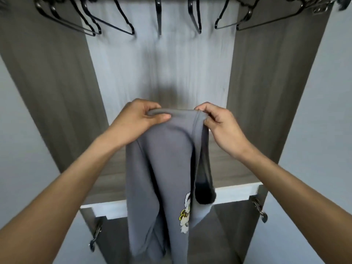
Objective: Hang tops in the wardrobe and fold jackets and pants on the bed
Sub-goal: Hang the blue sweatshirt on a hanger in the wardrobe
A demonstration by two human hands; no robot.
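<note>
both hands, left hand [137,121] and right hand [221,122], pinch grey top [167,168].

Black hangers [158,16] hang in a row along the top, the outer ones turned sideways, the middle two edge-on. A pale grey wall [21,149] shows at both sides. Low down sit a metal left hinge [96,235] and a right hinge [258,207].
</note>
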